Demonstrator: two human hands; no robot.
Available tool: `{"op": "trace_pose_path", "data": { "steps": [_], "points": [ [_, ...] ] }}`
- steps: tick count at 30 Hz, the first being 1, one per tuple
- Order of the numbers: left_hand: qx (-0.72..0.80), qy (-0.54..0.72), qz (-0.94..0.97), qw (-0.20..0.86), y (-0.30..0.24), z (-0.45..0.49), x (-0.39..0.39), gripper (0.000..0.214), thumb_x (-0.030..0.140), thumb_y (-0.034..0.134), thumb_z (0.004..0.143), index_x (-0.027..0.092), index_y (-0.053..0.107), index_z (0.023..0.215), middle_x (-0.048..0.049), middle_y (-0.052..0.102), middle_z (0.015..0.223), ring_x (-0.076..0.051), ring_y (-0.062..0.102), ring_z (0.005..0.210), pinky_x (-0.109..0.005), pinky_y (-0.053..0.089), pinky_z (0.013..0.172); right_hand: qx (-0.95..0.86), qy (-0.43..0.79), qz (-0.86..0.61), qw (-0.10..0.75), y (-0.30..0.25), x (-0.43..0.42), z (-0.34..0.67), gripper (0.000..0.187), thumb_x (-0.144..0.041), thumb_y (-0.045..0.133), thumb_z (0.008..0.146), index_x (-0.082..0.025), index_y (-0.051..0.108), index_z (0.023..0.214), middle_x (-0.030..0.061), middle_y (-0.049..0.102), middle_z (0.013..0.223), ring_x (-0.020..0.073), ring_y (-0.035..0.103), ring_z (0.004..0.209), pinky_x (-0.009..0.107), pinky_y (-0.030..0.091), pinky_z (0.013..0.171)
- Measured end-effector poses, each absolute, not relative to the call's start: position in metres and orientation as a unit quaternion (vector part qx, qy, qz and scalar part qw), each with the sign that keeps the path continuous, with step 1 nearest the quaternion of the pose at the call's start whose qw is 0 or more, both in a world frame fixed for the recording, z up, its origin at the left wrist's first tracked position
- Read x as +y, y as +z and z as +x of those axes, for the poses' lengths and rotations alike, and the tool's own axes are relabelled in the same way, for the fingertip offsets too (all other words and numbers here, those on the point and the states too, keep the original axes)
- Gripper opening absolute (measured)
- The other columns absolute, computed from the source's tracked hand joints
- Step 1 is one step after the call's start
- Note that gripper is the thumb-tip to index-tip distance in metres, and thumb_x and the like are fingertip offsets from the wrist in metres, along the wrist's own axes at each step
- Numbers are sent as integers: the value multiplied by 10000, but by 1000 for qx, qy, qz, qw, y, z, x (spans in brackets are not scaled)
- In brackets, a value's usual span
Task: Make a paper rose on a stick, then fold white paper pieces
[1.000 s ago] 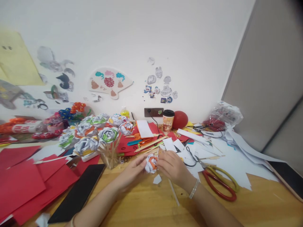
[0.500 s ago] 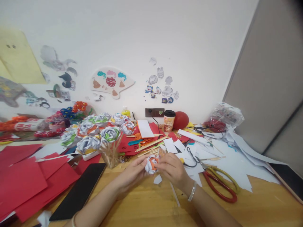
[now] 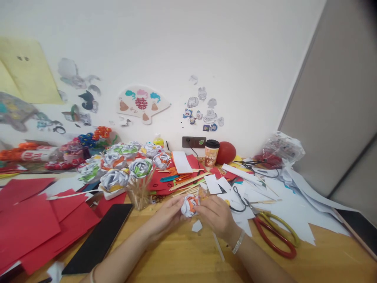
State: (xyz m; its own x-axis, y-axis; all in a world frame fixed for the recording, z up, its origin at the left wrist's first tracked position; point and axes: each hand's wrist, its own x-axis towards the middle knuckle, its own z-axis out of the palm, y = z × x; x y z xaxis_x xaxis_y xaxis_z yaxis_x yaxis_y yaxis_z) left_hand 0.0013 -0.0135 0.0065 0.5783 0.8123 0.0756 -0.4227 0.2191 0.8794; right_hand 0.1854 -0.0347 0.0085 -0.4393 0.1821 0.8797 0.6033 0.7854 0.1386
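Observation:
A white and orange paper flower (image 3: 189,206) is held low over the wooden table, between my two hands. My left hand (image 3: 171,211) has its fingers closed around the flower's left side. From the right, my right hand (image 3: 214,214) pinches at the orange petals with thumb and fingers. Just below the flower lies a small white paper scrap (image 3: 197,226). A thin white strip (image 3: 218,247) rests on the wood under my right wrist. Several finished-looking paper flowers (image 3: 140,168) stand on sticks in a clear holder (image 3: 138,199) to the left.
Red paper sheets (image 3: 28,226) and a black flat slab (image 3: 98,237) cover the left. Scissors (image 3: 275,234) with red and yellow handles lie at right beside white paper (image 3: 290,208). A lidded cup (image 3: 211,153) and a red balloon (image 3: 226,152) stand by the wall.
The view has shifted slightly, so the surroundings sit a little further right. Both hands stay on the paper flower, and the right fingers have moved slightly against its petals.

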Motion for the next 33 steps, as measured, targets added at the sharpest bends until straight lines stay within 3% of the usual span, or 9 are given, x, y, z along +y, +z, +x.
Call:
{"op": "trace_pose_path", "data": {
  "steps": [5, 9, 15, 20, 33],
  "points": [
    [220, 399, 473, 754, 5, 2, -13, 218, 351, 659, 775, 157, 664, 876, -40, 636, 833, -136, 532, 752, -243, 405, 701, -843, -249, -253, 403, 13, -32, 188, 187, -106, 452, 883, -165, 594, 776, 49, 602, 681, 162, 495, 649, 283, 395, 565],
    [232, 392, 478, 751, 4, 2, -12, 248, 365, 675, 755, 159, 663, 892, -46, 629, 841, -142, 529, 747, -252, 413, 690, -843, -247, -261, 399, 11, -31, 187, 186, -122, 440, 881, -169, 580, 768, 52, 591, 686, 169, 490, 647, 292, 388, 567],
    [232, 397, 479, 748, 6, 1, -12, 266, 358, 681, 752, 150, 659, 917, -56, 630, 883, -141, 536, 776, -244, 408, 714, -823, 49, -297, 482, 14, -29, 185, 190, -302, 498, 885, -195, 575, 747, 27, 599, 711, 162, 536, 693, 310, 443, 675],
    [229, 390, 487, 747, 9, 1, -13, 284, 368, 678, 754, 145, 659, 928, -58, 631, 886, -136, 544, 775, -240, 408, 732, -770, 216, -350, 487, 11, -27, 185, 204, -359, 578, 830, -187, 587, 720, 23, 610, 741, 166, 563, 743, 303, 459, 709],
    [224, 380, 495, 749, 5, -2, -11, 291, 374, 667, 761, 157, 654, 955, -71, 639, 921, -162, 558, 814, -269, 408, 756, -756, 300, -334, 477, 10, -23, 191, 192, -372, 633, 790, -184, 649, 753, 28, 642, 761, 166, 593, 761, 307, 475, 734]
  ]
}}
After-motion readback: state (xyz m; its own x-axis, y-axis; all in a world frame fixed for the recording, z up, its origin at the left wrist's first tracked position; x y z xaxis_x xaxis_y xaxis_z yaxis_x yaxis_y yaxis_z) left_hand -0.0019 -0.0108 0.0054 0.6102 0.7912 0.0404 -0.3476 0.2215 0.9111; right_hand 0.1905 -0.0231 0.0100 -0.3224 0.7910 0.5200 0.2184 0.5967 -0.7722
